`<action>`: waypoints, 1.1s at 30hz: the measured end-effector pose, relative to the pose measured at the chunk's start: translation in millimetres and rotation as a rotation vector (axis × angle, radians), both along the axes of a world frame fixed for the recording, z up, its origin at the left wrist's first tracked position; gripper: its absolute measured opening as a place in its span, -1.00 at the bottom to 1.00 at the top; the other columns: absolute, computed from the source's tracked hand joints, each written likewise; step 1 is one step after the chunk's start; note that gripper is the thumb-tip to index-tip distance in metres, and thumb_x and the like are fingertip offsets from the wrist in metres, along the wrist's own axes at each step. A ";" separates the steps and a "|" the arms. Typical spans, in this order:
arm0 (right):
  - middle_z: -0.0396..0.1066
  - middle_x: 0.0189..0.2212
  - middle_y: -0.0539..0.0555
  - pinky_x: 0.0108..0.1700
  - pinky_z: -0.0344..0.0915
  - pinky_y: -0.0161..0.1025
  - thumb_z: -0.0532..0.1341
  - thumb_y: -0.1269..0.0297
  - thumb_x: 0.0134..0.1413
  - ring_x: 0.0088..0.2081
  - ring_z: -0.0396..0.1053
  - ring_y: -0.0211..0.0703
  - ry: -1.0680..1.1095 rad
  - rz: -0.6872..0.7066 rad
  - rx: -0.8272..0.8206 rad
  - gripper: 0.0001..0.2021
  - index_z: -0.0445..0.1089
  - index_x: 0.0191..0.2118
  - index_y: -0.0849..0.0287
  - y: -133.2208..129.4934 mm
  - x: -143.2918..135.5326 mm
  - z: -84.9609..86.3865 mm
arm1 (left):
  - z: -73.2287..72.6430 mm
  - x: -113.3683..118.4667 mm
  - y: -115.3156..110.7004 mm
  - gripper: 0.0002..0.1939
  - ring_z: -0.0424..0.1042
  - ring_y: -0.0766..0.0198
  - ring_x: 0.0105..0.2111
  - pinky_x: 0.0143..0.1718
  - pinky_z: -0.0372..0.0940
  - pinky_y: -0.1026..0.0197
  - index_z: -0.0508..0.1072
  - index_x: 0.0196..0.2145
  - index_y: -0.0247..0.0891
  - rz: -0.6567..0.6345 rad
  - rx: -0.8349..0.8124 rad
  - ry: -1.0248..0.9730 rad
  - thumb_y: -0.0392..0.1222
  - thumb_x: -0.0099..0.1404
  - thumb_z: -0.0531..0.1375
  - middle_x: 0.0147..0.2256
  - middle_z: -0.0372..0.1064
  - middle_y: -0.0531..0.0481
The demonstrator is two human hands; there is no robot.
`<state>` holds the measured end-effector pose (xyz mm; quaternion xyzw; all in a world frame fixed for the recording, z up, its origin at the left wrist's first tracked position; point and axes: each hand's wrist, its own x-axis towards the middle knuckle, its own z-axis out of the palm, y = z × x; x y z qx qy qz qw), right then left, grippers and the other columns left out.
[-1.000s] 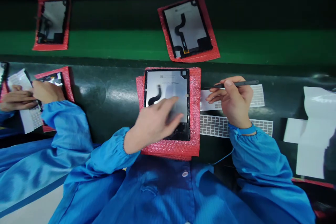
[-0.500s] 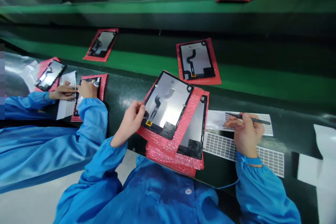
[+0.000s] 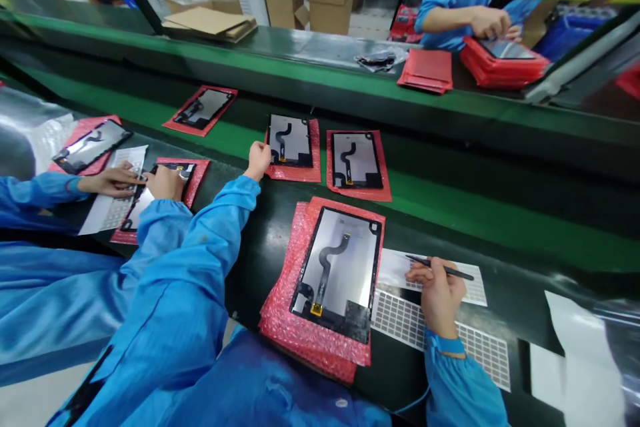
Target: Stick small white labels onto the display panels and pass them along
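Observation:
My left hand (image 3: 259,160) reaches out to the green belt, its fingers closed at the left edge of a display panel (image 3: 295,140) on a red bubble bag (image 3: 295,174). Black tweezers (image 3: 457,273) are held in my right hand (image 3: 443,293), above the white sticker sheets (image 3: 485,350) on the bench. Between my arms, a second display panel (image 3: 343,267) with a curved black ribbon cable lies on a pile of red bubble bags (image 3: 280,307). Just right of the left hand's panel, another display panel (image 3: 357,163) rests on its own red bag.
On the left, a co-worker's hands (image 3: 167,181) work over a panel and sticker sheet. A further panel (image 3: 203,109) lies on the belt. Across the raised shelf, another person's hands (image 3: 493,21) are over stacked red bags (image 3: 500,70). White paper (image 3: 575,347) lies at right.
My left hand has carried the panel and its bag forward from above the pile to the belt, uncovering the panel beneath. My right hand still holds the tweezers. The view has tilted up.

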<state>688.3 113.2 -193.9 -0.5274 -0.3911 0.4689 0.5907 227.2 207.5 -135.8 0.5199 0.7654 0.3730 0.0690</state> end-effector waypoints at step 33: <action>0.54 -0.57 -0.03 -0.57 0.47 -0.30 0.47 -0.05 0.01 -0.64 0.51 -0.17 0.020 0.011 -0.001 -0.56 0.37 -0.22 0.15 -4.9 1.7 0.4 | 49.6 106.7 -86.2 -0.14 0.47 0.32 -0.45 -0.33 0.47 0.22 0.18 0.40 -0.02 -0.463 0.095 -0.996 -0.40 0.18 0.24 -0.19 0.51 0.02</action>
